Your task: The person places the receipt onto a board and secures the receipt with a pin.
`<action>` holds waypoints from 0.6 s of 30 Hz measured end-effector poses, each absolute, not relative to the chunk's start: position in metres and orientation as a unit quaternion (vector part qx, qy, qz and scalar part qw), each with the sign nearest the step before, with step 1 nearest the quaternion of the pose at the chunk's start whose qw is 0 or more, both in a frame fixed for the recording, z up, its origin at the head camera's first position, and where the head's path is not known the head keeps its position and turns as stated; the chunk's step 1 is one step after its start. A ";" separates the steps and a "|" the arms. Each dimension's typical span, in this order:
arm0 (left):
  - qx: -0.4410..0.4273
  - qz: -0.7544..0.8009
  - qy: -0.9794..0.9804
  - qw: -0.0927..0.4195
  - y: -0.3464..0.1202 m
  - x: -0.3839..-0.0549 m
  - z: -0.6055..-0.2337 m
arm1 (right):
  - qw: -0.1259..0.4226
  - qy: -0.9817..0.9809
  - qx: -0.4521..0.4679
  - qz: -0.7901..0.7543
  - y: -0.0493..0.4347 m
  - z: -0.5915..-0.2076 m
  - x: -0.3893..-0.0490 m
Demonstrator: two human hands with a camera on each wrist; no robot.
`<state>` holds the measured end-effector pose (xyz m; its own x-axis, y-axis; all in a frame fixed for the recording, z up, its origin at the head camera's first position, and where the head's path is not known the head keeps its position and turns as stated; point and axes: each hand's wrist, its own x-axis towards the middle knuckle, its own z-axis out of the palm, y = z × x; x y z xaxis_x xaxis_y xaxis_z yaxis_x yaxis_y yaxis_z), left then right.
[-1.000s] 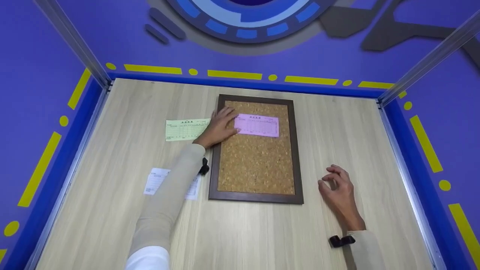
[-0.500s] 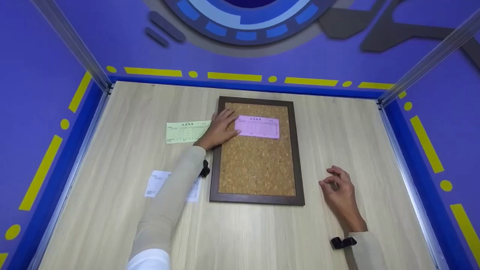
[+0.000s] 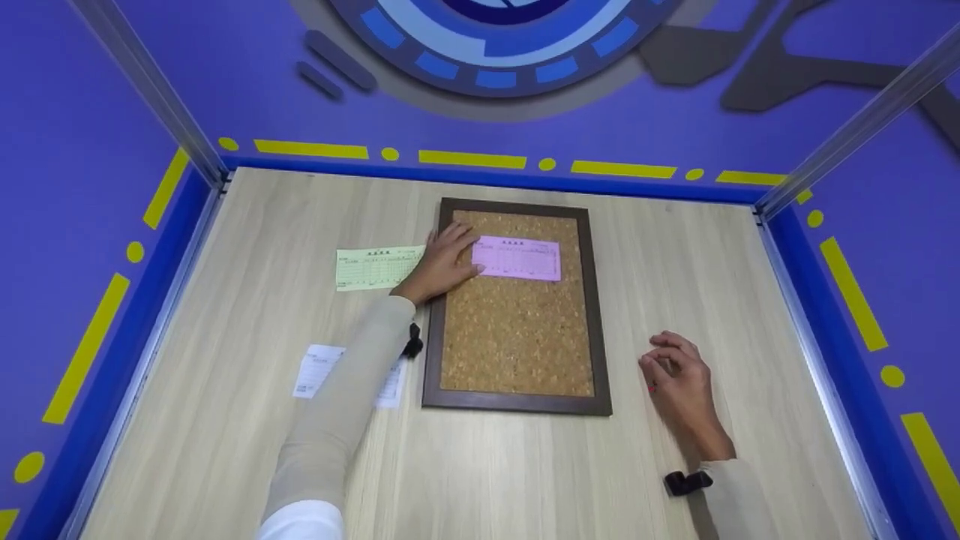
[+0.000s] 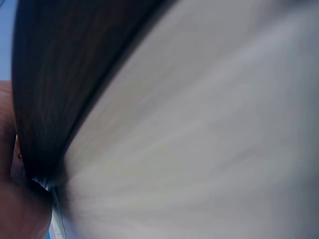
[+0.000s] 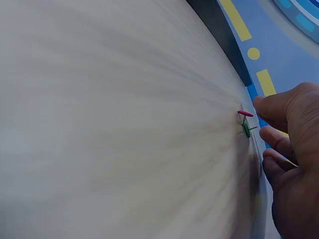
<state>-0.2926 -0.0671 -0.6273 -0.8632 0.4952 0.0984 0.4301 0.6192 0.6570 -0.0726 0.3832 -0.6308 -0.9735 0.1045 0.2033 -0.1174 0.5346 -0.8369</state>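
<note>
A cork board in a dark brown frame lies on the wooden table, with a pink printed slip flat on its upper part. My left hand rests spread across the board's left edge, thumb and fingertips at the slip's left end. To the right of the board, my right hand is loosely bent with gaps between thumb and fingers. A red pushpin and a green pushpin are just beside its fingertips; in the head view only a red spot shows below the thumb. Nothing visible is held there.
A green printed slip lies left of the board, partly under the left hand and wrist. Nearer, a white slip is partly covered by the left forearm. Blue-purple panels wall the table at the back and sides.
The left hand has stayed on the slip and board. The right hand's thumb and fingers have shifted slightly, and a red spot now shows below the thumb. The head view has tilted up a little.
</note>
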 end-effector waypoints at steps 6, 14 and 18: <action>0.256 0.355 0.898 0.047 -0.067 -0.292 -0.627 | 0.138 -0.873 0.036 0.467 0.378 -0.625 -0.087; 0.254 0.348 0.901 0.045 -0.067 -0.292 -0.625 | 0.153 -0.881 0.063 0.443 0.367 -0.612 -0.110; 0.252 0.343 0.903 0.049 -0.066 -0.293 -0.626 | 0.169 -0.875 0.086 0.446 0.362 -0.607 -0.120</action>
<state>-0.2926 -0.0663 -0.6257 -0.8678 0.4896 0.0847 0.4221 0.6367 0.6453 -0.1197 0.3622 -0.6065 -0.9285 0.0000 0.3714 -0.3004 0.5882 -0.7508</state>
